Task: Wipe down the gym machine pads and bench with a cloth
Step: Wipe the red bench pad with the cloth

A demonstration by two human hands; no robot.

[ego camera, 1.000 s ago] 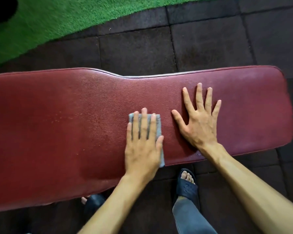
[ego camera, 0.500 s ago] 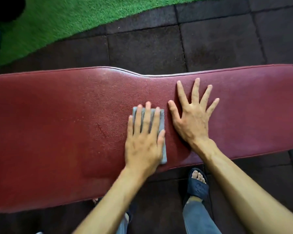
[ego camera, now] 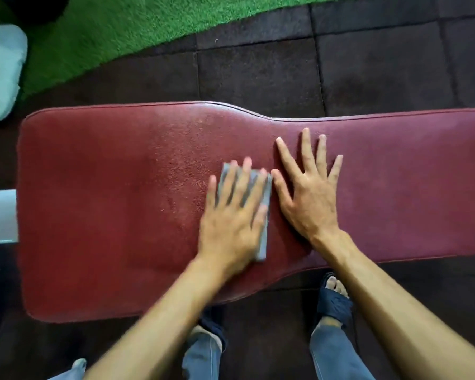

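A long dark red padded bench (ego camera: pixel 107 215) lies across the view, wider at its left end. My left hand (ego camera: pixel 232 223) presses flat on a folded grey cloth (ego camera: pixel 264 215) near the bench's middle, its fingers spread over the cloth and blurred by motion. Only the cloth's top and right edges show from under the hand. My right hand (ego camera: pixel 310 198) lies just to the right of it, palm down on the bare pad with fingers apart, holding nothing.
Dark rubber floor tiles (ego camera: pixel 258 78) surround the bench, with green turf (ego camera: pixel 121 28) at the back left. A pale object (ego camera: pixel 0 72) stands at the left edge. My feet in dark sandals (ego camera: pixel 333 300) are below the bench's near edge.
The view has shifted left along the bench, so its left end now shows. My left hand slid the cloth leftward over the pad, and my right hand followed beside it.
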